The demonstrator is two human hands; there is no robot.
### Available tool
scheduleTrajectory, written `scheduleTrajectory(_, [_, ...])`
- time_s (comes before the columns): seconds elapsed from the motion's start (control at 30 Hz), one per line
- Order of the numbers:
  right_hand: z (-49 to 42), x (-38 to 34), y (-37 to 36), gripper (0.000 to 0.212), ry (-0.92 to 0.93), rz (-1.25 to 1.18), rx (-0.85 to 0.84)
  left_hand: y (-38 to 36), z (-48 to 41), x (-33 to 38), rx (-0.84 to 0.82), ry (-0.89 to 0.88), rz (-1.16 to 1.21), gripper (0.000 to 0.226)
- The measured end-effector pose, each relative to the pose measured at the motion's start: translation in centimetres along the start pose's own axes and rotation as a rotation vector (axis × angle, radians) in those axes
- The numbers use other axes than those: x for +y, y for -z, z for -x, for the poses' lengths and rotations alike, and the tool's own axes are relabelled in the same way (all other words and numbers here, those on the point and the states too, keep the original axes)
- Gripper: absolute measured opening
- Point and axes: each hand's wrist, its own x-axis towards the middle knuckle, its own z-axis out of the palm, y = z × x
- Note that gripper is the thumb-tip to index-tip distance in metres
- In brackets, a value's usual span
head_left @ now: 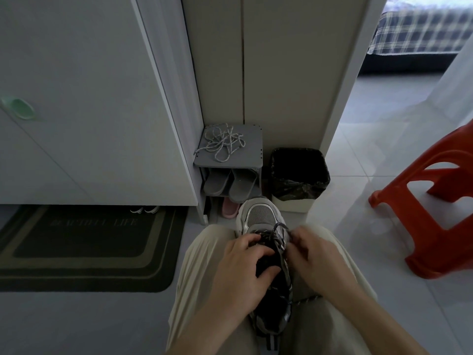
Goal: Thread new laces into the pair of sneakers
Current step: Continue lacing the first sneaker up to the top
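A grey, white and black sneaker lies between my knees, toe pointing away from me. My left hand grips its tongue and upper, fingers curled over the lacing area. My right hand pinches a dark speckled lace at the eyelets on the sneaker's right side. A loose end of that lace trails across my right thigh. A tangle of pale grey laces lies on top of a small grey shoe rack ahead of me. The second sneaker is not visible.
Grey slippers and a pink slipper sit inside the rack. A bin with a black liner stands right of it. An orange plastic stool is at my right. A dark doormat lies at left below a white cabinet.
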Motion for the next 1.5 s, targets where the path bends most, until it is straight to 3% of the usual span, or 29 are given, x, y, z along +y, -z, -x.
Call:
scheduleTrajectory(0.13, [-0.5,-0.2,0.3,0.009,-0.123,-0.196,0.089,0.0,-0.2,0.0,0.017,-0.008,0.015,0.033])
scheduleTrajectory(0.37, [1.1,0.0,-1.0,0.015,-0.136,-0.27,-0.034,-0.2,-0.3,-0.3,0.073,-0.016,0.043,0.038])
scheduleTrajectory(0.5, [1.1,-0.3,-1.0,0.024,-0.104,-0.181,0.071,-0.3,-0.1,-0.1,0.051,-0.027,0.039,0.049])
scheduleTrajectory(0.63, [0.7,-0.4,-0.5,0.013,-0.135,-0.198,0.191,-0.6,0.2,0.0,0.056,-0.035,0.009,0.051])
scheduleTrajectory(0.83, [1.3,-0.5,-0.9,0.019,-0.156,-0.261,-0.015,-1.1,0.4,-0.5,0.092,-0.033,0.031,0.057])
scheduleTrajectory(0.93, [1.3,-0.2,-1.1,0.023,-0.125,-0.196,0.018,-1.1,0.5,-0.5,0.108,-0.03,0.048,0.059])
scheduleTrajectory(1.07, [0.5,0.3,-0.6,0.02,-0.173,-0.233,0.177,-1.1,0.3,-0.5,0.095,-0.039,0.047,0.057])
scheduleTrajectory(1.3, [1.2,-0.6,-0.7,0.018,-0.181,-0.256,-0.042,-0.9,0.5,-1.1,0.043,-0.037,0.067,0.036])
scheduleTrajectory(1.5, [1.0,-0.6,-0.7,0.017,-0.186,-0.227,0.066,-1.0,0.6,-1.2,0.047,-0.037,0.061,0.037])
